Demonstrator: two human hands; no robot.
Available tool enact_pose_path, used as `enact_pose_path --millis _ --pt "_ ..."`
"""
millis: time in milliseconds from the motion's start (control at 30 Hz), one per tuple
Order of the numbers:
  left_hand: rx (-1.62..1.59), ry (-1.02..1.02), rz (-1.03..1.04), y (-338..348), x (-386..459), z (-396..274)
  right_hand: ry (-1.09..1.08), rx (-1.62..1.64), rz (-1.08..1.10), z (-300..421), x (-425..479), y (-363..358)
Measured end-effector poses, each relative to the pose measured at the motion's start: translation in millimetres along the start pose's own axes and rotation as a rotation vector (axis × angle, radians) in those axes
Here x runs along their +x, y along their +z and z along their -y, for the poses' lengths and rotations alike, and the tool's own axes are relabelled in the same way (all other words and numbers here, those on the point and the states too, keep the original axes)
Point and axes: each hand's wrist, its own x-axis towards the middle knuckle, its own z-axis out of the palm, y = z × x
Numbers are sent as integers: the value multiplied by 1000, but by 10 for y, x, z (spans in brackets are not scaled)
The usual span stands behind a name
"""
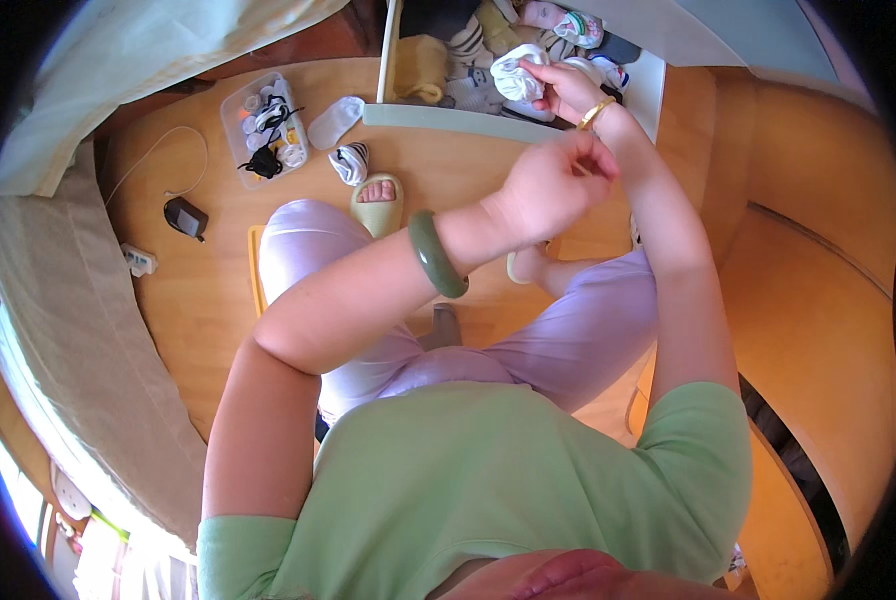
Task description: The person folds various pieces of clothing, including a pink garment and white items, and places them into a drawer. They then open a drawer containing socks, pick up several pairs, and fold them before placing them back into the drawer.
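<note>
My right hand [572, 90], with a gold bracelet on the wrist, grips a bunched white sock [520, 73] over the open drawer [455, 118]. Socks fill that drawer, among them a yellow rolled pair [421, 67] and striped ones [469, 43]. Closer to me, my left hand [557, 187] hangs in the air below the right wrist, its fingers curled and no object visible in them. A green bangle [437, 255] circles the left forearm. On the floor left of the drawer lie a flat pale sock [335, 122] and a folded white sock with black stripes [350, 163].
A clear plastic box [232, 127] of cables and small items sits on the wooden floor. Further left are a black power adapter [185, 218], a white cord [206, 154] and a power strip [139, 260]. Beige fabric [80, 322] borders the left side; a wooden cabinet [815, 300] borders the right.
</note>
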Motion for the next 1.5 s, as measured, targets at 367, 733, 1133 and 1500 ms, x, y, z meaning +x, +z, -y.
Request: enact_pose_path --millis 367,733,1133,1500 --pt "138 242 4 333 -39 -77 -391 -1133 -76 107 -540 313" --pt "770 -97 -475 -2208 -285 241 -503 -1022 -195 257 -1865 1336" --pt "1240 -541 -884 -2966 -45 2311 -402 -1091 -10 243 -1786 1329" --pt "1635 -596 -252 -3985 386 2349 -382 -1126 -23 223 -1717 1315"
